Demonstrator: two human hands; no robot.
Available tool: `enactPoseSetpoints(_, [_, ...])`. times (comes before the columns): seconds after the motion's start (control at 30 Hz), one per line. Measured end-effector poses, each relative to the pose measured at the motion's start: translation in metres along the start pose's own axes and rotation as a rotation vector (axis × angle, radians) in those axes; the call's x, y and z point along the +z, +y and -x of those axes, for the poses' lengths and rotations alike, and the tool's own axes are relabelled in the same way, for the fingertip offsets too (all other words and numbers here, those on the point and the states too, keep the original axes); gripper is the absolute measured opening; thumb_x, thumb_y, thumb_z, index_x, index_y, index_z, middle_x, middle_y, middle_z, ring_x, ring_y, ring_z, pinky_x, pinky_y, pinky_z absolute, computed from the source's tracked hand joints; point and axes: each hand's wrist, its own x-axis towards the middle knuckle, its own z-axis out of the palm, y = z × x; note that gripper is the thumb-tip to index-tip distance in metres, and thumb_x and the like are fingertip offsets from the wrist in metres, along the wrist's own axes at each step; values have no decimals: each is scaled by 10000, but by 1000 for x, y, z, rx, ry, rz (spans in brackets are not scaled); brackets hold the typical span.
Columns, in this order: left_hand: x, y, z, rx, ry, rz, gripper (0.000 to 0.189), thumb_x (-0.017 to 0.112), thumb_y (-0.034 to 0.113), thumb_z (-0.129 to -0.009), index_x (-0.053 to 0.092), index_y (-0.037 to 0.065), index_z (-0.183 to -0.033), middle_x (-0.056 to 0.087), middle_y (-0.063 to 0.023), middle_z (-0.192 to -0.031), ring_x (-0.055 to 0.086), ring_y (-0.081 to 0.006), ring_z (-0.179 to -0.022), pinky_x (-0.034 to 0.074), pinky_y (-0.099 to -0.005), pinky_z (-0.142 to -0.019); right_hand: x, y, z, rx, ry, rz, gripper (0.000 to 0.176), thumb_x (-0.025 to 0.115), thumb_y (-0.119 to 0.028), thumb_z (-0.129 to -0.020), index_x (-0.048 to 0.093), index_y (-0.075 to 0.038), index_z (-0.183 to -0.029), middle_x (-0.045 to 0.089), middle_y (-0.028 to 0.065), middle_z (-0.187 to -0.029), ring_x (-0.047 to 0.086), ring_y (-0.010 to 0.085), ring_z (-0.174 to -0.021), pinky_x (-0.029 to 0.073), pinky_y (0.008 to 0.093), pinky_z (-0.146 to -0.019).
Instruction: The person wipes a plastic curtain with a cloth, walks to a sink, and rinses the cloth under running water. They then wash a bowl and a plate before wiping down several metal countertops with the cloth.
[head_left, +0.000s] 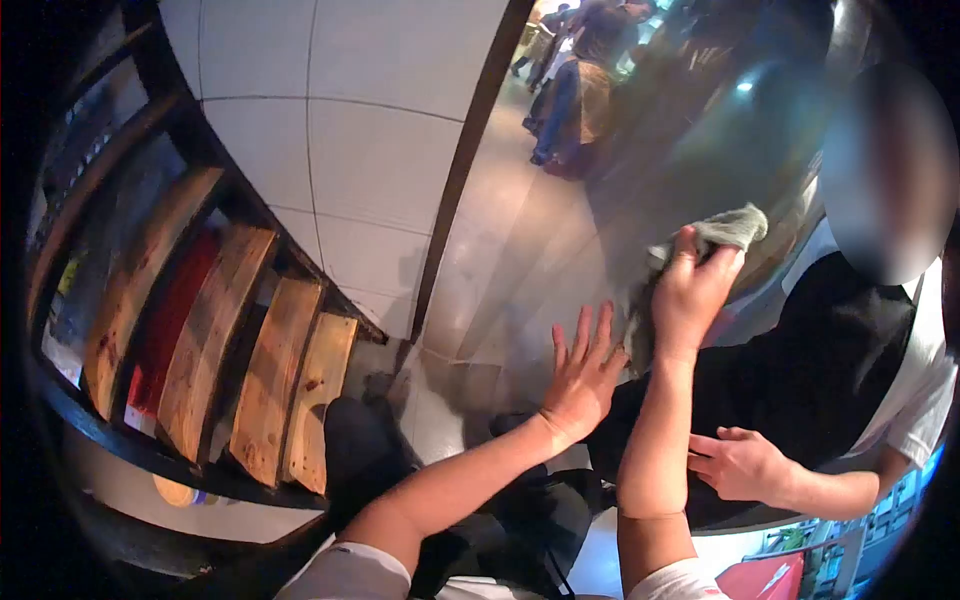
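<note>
My right hand (695,300) is closed round a pale grey-green cloth (735,228), held against a glossy, reflective upright surface (690,140). Part of the cloth bunches out above my fingers. To the left and lower, my left hand (583,378) has its fingers spread with nothing in them, close to the same surface; whether it touches is hard to tell. Blurred shapes of people show in or through that surface.
A person in a dark apron (790,370) stands close on the right, one hand (740,465) near my right forearm. Curved wooden steps (265,380) rise at the left. White wall panels (370,120) meet a dark vertical strip (455,190).
</note>
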Motion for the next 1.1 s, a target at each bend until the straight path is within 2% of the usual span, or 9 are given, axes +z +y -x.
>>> enactPoseSetpoints(0.17, [14,9,0,23,-31,5,539,583,39,-812,481,33,-1341,151,-241,-1559,180,-489,-1408,153,-697,-1073,-11,31,-9,303,-29,42,292,643,-167,-898,503,43,-1044,648,243,-949,626,419,-884,475,443,-787])
enactPoseSetpoints(0.37, [-29,-7,4,126,116,201,990,755,325,-763,175,19,-1505,135,-298,-1536,189,-450,-1415,124,-607,-1115,-37,61,1,409,-117,-740,157,556,-121,-961,581,5,-1051,628,32,-913,593,138,-814,470,283,-751])
enactPoseSetpoints(0.5, [-11,-53,-2,-394,465,724,932,710,225,-846,93,46,-1521,110,-254,-1547,266,-365,-1395,236,-448,-1135,-42,74,11,596,-145,-1075,135,540,-119,-970,595,-28,-1053,617,6,-921,572,94,-795,463,253,-725])
enactPoseSetpoints(0.53, [2,-62,0,-492,532,1053,745,661,142,-896,228,70,-1497,368,-262,-1436,489,-338,-1253,413,-450,-1037,-42,74,17,637,-126,-1055,146,551,-138,-965,595,-30,-1053,611,6,-917,565,84,-797,460,244,-714])
enactPoseSetpoints(0.63, [-23,-71,5,-633,-9,1824,532,631,110,-919,409,76,-1401,622,-215,-1159,660,-305,-1006,559,-432,-863,-38,69,53,686,-148,-900,196,555,-173,-962,582,0,-1049,606,26,-933,568,118,-815,454,260,-741])
enactPoseSetpoints(0.67, [-20,-65,-2,-666,86,1748,350,624,118,-922,540,58,-1256,699,-151,-935,710,-281,-788,612,-418,-705,-33,74,69,618,-139,-809,194,552,-178,-961,597,5,-1007,612,22,-904,559,105,-801,447,259,-726])
enactPoseSetpoints(0.83, [-20,-91,-16,-593,96,1622,283,624,140,-930,570,39,-1189,683,-175,-988,706,-261,-811,609,-362,-683,-44,62,161,760,-455,-440,317,593,-223,-929,577,66,-1058,664,114,-963,610,238,-937,468,376,-841])
enactPoseSetpoints(0.9, [-21,-94,-21,-581,136,1532,302,625,145,-933,563,19,-1200,677,-182,-999,699,-248,-819,600,-344,-700,-39,79,202,392,-389,-209,307,602,-207,-922,568,41,-1098,679,197,-954,648,359,-954,483,395,-847])
enactPoseSetpoints(1.1, [-31,-87,-25,-517,197,1354,308,596,156,-954,540,12,-1220,680,-171,-1001,690,-211,-753,578,-306,-639,-103,30,133,272,-912,72,198,643,-127,-872,571,-24,-1024,654,236,-839,643,440,-790,515,488,-671])
